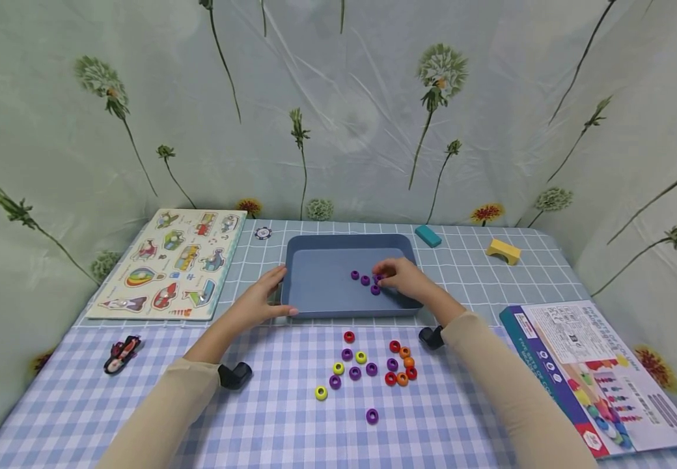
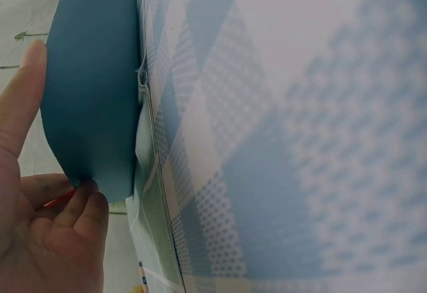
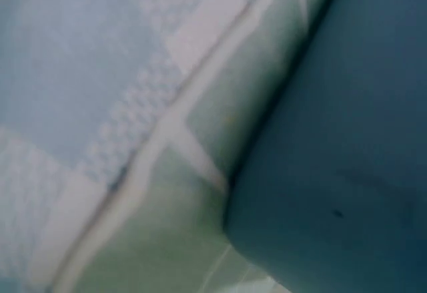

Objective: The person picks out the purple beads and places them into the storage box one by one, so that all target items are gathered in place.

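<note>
The left hand (image 1: 261, 301) grips the blue tray (image 1: 315, 306) at its seven-o'clock corner — keep it braced there. The right hand (image 1: 404, 277) pinches a purple ring (image 1: 378, 279) inside the tray; best set beside the other purple rings (image 1: 364, 281) — at their three o'clock.

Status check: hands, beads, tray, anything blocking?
Left hand holds tray corner. Right hand in tray, at purple beads; grip unclear. Loose beads on cloth. Nothing blocking.
</note>
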A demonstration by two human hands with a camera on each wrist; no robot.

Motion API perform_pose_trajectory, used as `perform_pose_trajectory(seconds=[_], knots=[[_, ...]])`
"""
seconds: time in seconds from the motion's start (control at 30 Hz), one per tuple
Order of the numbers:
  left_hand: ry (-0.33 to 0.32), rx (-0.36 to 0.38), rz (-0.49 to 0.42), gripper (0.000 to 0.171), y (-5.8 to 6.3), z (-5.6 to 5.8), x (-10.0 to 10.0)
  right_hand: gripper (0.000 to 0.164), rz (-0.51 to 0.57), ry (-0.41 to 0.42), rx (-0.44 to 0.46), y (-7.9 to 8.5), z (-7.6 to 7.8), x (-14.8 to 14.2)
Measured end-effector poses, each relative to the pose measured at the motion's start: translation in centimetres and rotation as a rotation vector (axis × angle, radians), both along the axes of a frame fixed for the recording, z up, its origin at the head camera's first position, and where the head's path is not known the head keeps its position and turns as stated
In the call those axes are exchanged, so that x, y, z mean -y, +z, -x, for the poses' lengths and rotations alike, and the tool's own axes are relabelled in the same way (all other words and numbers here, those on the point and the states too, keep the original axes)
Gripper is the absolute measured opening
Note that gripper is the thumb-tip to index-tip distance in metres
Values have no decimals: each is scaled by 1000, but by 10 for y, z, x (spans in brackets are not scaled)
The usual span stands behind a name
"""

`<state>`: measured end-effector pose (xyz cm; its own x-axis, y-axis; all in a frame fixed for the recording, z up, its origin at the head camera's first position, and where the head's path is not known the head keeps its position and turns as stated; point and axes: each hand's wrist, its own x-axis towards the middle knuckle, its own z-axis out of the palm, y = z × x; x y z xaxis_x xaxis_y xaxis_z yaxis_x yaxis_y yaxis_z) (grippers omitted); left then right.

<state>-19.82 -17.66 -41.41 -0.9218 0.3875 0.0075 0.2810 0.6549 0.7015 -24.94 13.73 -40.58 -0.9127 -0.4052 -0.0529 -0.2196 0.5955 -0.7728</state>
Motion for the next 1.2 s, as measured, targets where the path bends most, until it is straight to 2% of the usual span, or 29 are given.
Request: perform_pose_trajectory(seconds=[0.1,0.27,0.33,0.43,0.53,0.7,0.87,1.0,1.2], knots=[[2,8,-1,99,0,0,0,25,31,22,-10,7,-6,-2],[-3,14,-4,100,0,0,0,28,122,95,-45,37,-41,-2],[-4,10,-3,100,0,1,0,29,155,135,-55,42,-55,-4],[1,10,0,100,0,1,1,31,160,204,-71,34,-68,-11],[2,8,0,100,1,1,1,33,148,259,-49,26,-80,-17],[-4,3,-5,100,0,1,1,31,112,310,79,18,-98,-22],[-3,3,-6,100,0,1,1,25,56,351,174,10,-105,-23],[-2,5,-8,100,-1,1,1,22,2,389,159,6,-107,-23],[-7,0,-9,100,-1,1,1,18,-134,437,47,3,-109,-22]])
